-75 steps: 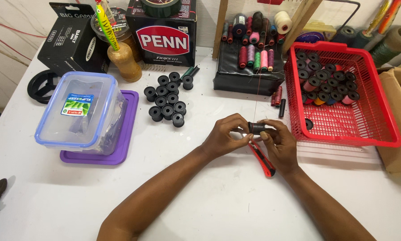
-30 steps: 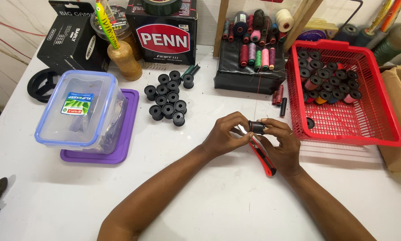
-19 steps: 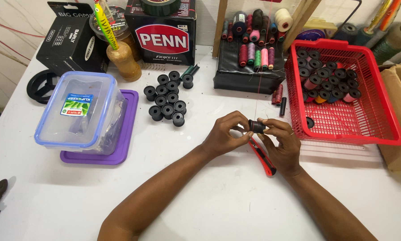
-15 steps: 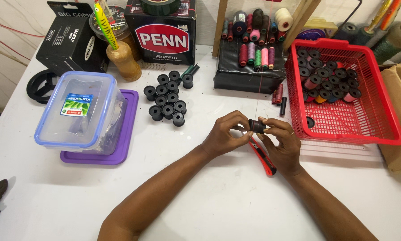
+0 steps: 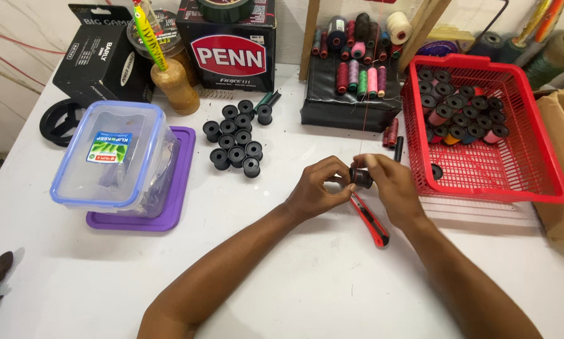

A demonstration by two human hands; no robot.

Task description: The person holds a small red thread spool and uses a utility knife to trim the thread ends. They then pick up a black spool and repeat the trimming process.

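1. Black plastic spool [image 5: 361, 177]: held above the white table [image 5: 294, 289], centre-right, between both hands. Thin thread [image 5: 365, 135] runs up from it toward the thread rack at rear.
2. Left hand [image 5: 319, 188]: fingers closed on spool's left end, pinch grip.
3. Right hand [image 5: 392, 188]: fingertips closed on spool's right side and top, approx. where the thread meets it. Whether thread is pinched or only guided: cannot tell.
4. Red utility knife [image 5: 371, 220]: lies on table directly under the hands, blade end hidden by them. Untouched.
5. Red basket [image 5: 533, 182], right of the hands: holds many spools, black rims, several showing coloured thread (pink, orange, blue). Judged as finished stock.
6. Group of bare black spools [image 5: 236, 139], left of centre, standing upright and close together. Judged as stock left to do.
7. Single loose spool [image 5: 437, 171] just beside basket's near-left wall, on table.
8. Progress est.: basket count exceeds the bare group, so work appears past halfway. Spool in hand looks dark; amount of thread on it cannot be read.
9. Other items, not in use: clear lidded container [image 5: 115, 157] on a purple lid [image 5: 175, 188], far left; rack of coloured thread cones [image 5: 357, 75] on a black pad, rear centre; dark cartons rear left.
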